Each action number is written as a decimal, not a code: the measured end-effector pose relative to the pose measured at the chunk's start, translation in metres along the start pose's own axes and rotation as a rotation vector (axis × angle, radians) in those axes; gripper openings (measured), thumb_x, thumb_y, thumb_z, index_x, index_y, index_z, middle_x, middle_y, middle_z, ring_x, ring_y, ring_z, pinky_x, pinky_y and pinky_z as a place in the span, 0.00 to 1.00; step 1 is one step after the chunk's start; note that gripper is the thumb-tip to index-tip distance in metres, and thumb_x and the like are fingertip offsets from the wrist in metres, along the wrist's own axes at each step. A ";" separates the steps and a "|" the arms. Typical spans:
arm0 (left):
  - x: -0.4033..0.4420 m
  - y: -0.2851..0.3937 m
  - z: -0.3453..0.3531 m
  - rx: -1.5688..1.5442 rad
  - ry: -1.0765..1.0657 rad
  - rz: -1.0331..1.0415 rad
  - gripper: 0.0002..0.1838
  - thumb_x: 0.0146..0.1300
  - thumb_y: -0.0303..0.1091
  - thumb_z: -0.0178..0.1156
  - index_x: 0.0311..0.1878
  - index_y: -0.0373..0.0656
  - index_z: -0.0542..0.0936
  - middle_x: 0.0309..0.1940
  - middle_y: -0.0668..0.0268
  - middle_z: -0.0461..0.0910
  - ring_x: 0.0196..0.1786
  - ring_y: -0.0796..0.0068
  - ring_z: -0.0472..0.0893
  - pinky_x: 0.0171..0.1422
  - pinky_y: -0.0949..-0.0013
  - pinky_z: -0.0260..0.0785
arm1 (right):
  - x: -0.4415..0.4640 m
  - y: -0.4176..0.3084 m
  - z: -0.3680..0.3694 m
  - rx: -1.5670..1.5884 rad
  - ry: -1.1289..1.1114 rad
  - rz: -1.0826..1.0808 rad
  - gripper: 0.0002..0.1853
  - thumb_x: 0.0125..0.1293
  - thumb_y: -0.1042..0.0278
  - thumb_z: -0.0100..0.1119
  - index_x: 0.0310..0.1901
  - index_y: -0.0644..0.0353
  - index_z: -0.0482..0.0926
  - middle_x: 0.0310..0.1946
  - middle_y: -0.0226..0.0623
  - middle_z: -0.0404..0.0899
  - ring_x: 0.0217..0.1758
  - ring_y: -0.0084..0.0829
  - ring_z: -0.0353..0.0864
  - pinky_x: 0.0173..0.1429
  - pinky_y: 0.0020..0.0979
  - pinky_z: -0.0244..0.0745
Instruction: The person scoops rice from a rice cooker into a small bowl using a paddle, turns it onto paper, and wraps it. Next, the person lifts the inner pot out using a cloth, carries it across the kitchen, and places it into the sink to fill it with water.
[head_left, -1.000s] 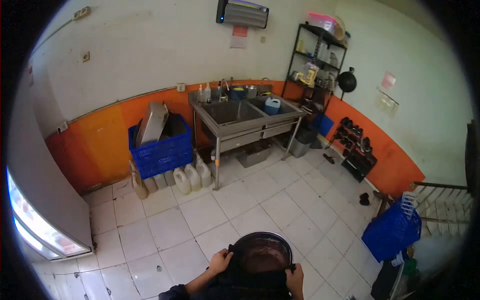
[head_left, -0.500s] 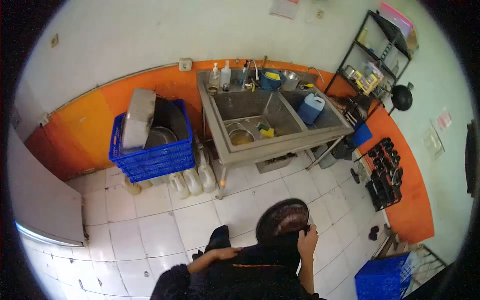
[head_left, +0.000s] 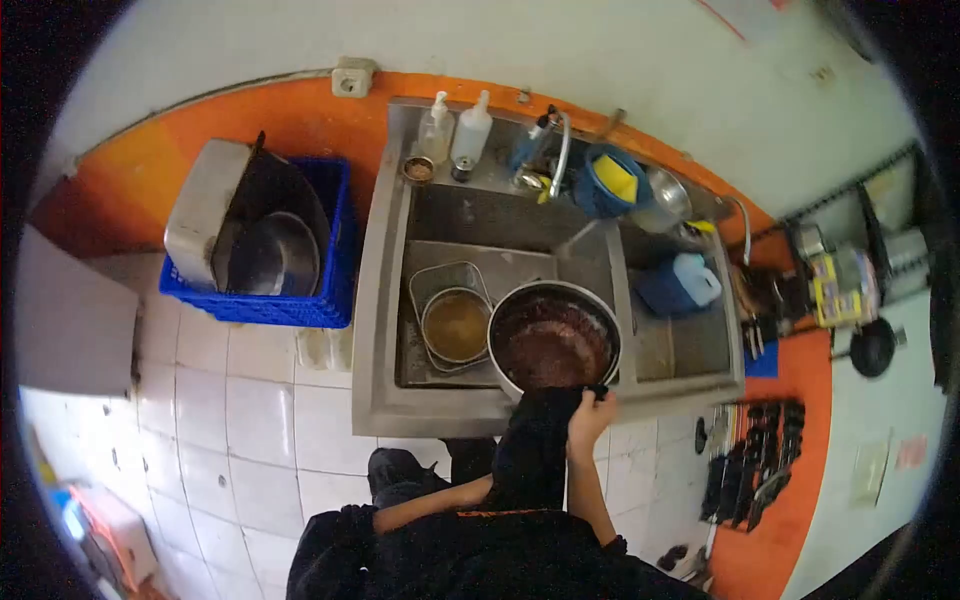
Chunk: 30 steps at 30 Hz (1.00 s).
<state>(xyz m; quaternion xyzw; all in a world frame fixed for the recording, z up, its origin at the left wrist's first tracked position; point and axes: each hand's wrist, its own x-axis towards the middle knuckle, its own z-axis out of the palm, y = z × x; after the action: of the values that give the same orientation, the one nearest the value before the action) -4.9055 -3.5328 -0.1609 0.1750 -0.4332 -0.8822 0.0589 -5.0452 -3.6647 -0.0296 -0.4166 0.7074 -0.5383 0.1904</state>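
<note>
A wide round pan [head_left: 555, 340], its inside coated with reddish-brown residue, is at the front of the sink's left basin. My right hand [head_left: 590, 428] is closed at the pan's near right edge, with black cloth [head_left: 535, 445] bunched between its fingers and the rim. My left hand [head_left: 482, 491] is lower and to the left, against the black cloth; its fingers are hidden. Left of the pan, a metal container [head_left: 457, 325] of brownish liquid stands in the steel sink [head_left: 385, 300].
Soap bottles [head_left: 472, 130], a faucet [head_left: 563, 150] and a blue bucket [head_left: 605, 195] with a yellow sponge line the sink's back. A blue jug [head_left: 675, 287] lies in the right basin. Blue crates [head_left: 335, 270] with metal pans stand left; a shoe rack [head_left: 755, 465] stands right.
I have come forward to the sink. The pan has gone from over the floor tiles to the left basin, my right hand still at its edge. My left hand's fingers have become hidden.
</note>
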 end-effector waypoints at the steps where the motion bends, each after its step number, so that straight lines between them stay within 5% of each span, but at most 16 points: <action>1: 0.013 0.012 -0.005 -0.016 0.059 0.033 0.26 0.65 0.36 0.44 0.63 0.32 0.58 0.59 0.52 0.65 0.62 0.61 0.64 0.66 0.64 0.55 | 0.025 0.021 0.012 -0.131 -0.076 0.132 0.12 0.58 0.73 0.51 0.41 0.70 0.67 0.31 0.40 0.72 0.34 0.29 0.71 0.39 0.30 0.67; 6: 0.062 0.063 -0.021 -0.064 0.353 0.149 0.25 0.64 0.35 0.45 0.62 0.32 0.60 0.57 0.50 0.67 0.61 0.58 0.66 0.64 0.63 0.57 | 0.103 0.078 0.070 -0.475 -0.196 0.291 0.24 0.55 0.65 0.53 0.48 0.76 0.64 0.39 0.60 0.73 0.43 0.53 0.74 0.50 0.43 0.68; 10: 0.085 0.087 -0.027 -0.094 0.515 0.179 0.24 0.64 0.35 0.46 0.61 0.32 0.62 0.55 0.49 0.69 0.60 0.57 0.67 0.63 0.63 0.59 | 0.117 0.135 0.090 -0.478 -0.232 0.318 0.24 0.57 0.65 0.53 0.50 0.77 0.64 0.46 0.63 0.69 0.51 0.56 0.71 0.54 0.46 0.66; 13: 0.097 0.096 -0.029 -0.094 0.617 0.206 0.24 0.64 0.35 0.46 0.60 0.32 0.63 0.54 0.48 0.70 0.59 0.55 0.68 0.62 0.62 0.60 | 0.127 0.159 0.094 -0.543 -0.314 0.329 0.23 0.56 0.66 0.52 0.47 0.77 0.64 0.41 0.57 0.71 0.47 0.53 0.72 0.54 0.40 0.65; 17: 0.104 0.104 -0.025 -0.063 0.725 0.238 0.23 0.63 0.35 0.47 0.59 0.32 0.64 0.52 0.47 0.71 0.58 0.54 0.70 0.60 0.62 0.62 | 0.131 0.179 0.085 -0.586 -0.343 0.416 0.26 0.56 0.68 0.56 0.52 0.76 0.61 0.47 0.62 0.68 0.51 0.57 0.70 0.55 0.46 0.64; 21: 0.100 0.105 -0.017 0.001 0.843 0.286 0.23 0.62 0.35 0.48 0.58 0.32 0.66 0.50 0.46 0.73 0.57 0.52 0.71 0.59 0.61 0.64 | 0.141 0.147 0.046 -0.507 -0.351 0.452 0.21 0.55 0.74 0.52 0.49 0.76 0.62 0.36 0.55 0.72 0.41 0.46 0.73 0.53 0.41 0.66; 23: 0.092 0.104 -0.014 0.054 0.956 0.337 0.22 0.62 0.35 0.48 0.58 0.32 0.67 0.50 0.45 0.73 0.56 0.51 0.72 0.58 0.61 0.65 | 0.136 0.103 0.021 -0.351 -0.740 0.398 0.17 0.55 0.75 0.53 0.47 0.70 0.68 0.32 0.48 0.75 0.36 0.37 0.76 0.45 0.38 0.71; 24: 0.085 0.108 -0.011 0.086 1.027 0.358 0.22 0.62 0.34 0.49 0.57 0.32 0.67 0.49 0.45 0.74 0.56 0.51 0.72 0.58 0.61 0.65 | 0.127 0.097 0.008 -0.353 -0.730 0.404 0.17 0.55 0.75 0.53 0.47 0.70 0.68 0.32 0.48 0.75 0.36 0.37 0.76 0.45 0.38 0.71; 26: 0.049 0.145 -0.006 0.127 0.995 0.274 0.21 0.62 0.34 0.49 0.56 0.32 0.68 0.49 0.44 0.74 0.56 0.50 0.72 0.58 0.61 0.65 | 0.104 0.088 -0.021 -0.470 -1.367 -0.451 0.11 0.56 0.74 0.54 0.41 0.63 0.75 0.27 0.39 0.77 0.30 0.26 0.77 0.33 0.30 0.74; 27: 0.023 0.174 -0.002 0.144 0.891 0.176 0.21 0.61 0.34 0.49 0.55 0.32 0.69 0.49 0.43 0.73 0.57 0.49 0.71 0.59 0.61 0.64 | 0.109 0.061 -0.021 -0.471 -1.361 -0.443 0.11 0.56 0.74 0.54 0.41 0.63 0.75 0.27 0.39 0.77 0.30 0.26 0.77 0.33 0.30 0.74; 29: -0.005 0.179 0.002 0.163 0.690 -0.015 0.20 0.60 0.34 0.49 0.53 0.31 0.71 0.50 0.42 0.72 0.59 0.48 0.69 0.60 0.62 0.63 | 0.145 0.001 0.005 -0.590 -2.002 0.124 0.08 0.56 0.73 0.55 0.38 0.61 0.77 0.27 0.32 0.79 0.27 0.22 0.78 0.26 0.25 0.73; 30: -0.007 0.156 0.004 0.194 0.589 -0.121 0.20 0.60 0.34 0.48 0.52 0.31 0.71 0.52 0.41 0.70 0.61 0.49 0.66 0.62 0.62 0.60 | 0.162 0.006 0.020 -0.550 -1.906 0.096 0.07 0.57 0.72 0.55 0.37 0.60 0.78 0.27 0.31 0.79 0.27 0.22 0.78 0.27 0.25 0.73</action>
<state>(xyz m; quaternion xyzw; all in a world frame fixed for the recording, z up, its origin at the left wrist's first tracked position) -4.9075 -3.6248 -0.0341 0.4531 -0.4683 -0.7502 0.1120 -5.1269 -3.8048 -0.0135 -0.6758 0.3751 0.2128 0.5977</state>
